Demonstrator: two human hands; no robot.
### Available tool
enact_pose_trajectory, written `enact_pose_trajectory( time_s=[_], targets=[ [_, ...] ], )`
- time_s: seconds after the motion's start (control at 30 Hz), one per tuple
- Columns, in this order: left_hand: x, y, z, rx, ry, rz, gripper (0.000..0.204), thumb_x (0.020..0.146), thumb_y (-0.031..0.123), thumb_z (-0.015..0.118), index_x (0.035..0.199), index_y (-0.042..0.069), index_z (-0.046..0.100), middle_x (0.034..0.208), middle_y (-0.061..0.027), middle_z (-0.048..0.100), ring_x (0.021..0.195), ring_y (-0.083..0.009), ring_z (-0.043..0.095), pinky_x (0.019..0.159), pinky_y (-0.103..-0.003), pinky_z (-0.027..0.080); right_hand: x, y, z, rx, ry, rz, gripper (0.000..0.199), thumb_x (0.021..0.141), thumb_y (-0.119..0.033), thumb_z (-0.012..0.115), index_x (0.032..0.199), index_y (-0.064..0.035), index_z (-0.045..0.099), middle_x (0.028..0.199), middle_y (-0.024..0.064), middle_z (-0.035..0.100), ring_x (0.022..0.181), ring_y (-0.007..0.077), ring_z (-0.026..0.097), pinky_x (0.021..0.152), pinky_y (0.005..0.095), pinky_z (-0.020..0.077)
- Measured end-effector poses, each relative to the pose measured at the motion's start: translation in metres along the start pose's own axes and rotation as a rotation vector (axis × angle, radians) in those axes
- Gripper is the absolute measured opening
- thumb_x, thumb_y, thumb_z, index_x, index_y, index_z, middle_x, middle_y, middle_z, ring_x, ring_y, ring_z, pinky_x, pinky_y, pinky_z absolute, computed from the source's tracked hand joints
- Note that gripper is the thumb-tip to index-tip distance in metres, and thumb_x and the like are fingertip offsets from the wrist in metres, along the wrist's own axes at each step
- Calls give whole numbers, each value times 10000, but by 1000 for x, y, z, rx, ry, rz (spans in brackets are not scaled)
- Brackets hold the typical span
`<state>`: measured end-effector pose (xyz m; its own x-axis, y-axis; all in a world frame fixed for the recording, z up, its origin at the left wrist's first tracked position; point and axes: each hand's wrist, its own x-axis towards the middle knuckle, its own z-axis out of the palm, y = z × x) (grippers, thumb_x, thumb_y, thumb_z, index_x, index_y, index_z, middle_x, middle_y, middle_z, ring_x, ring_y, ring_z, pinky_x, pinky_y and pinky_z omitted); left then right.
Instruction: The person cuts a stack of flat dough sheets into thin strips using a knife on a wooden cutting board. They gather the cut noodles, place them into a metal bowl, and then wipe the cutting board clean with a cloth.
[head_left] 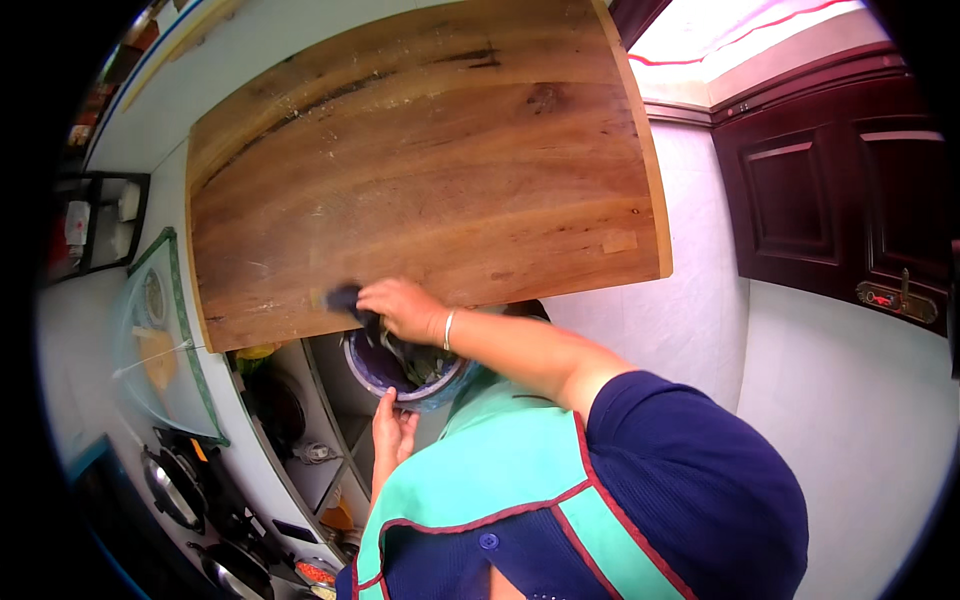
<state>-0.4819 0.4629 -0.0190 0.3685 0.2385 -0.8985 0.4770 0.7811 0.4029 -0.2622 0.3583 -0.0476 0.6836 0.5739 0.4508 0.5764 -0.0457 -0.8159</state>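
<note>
My right hand (402, 308) is closed around a dark blue cloth (345, 297), which is blurred by motion at the near edge of a large wooden board (430, 180). Just below that edge is a round bucket (362, 378) with a pale rim and a dark purple inside. Some greenish scraps lie in the bucket, partly hidden by my right hand and wrist. My left hand (392, 428) grips the bucket's near rim, with its thumb up at the edge.
Open shelves (315, 465) with stored items stand below the board on the left. A green-edged mesh cover (165, 335) and dark pans (172, 488) sit farther left. A dark red door (840, 190) with a metal handle stands at the right.
</note>
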Motion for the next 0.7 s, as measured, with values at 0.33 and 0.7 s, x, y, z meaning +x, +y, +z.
enact_pose_trajectory(
  time_s=[0.33,0.7],
  targets=[
    [6,4,-8,-68,117,-48,233,883,222,623,1064,92,555,1057,-57,596,985,-206,570,857,-393,452,27,112,-333,-467,574,486,432,776,-33,543,1206,-9,566,1248,178,558,1175,309,522,1032,361,389],
    [-2,8,12,-141,227,24,154,882,219,618,983,125,548,981,5,600,871,-140,562,749,-310,447,210,175,-192,-457,-177,332,268,797,-147,564,1049,-72,615,1108,177,599,1050,363,557,871,426,461]
  ],
)
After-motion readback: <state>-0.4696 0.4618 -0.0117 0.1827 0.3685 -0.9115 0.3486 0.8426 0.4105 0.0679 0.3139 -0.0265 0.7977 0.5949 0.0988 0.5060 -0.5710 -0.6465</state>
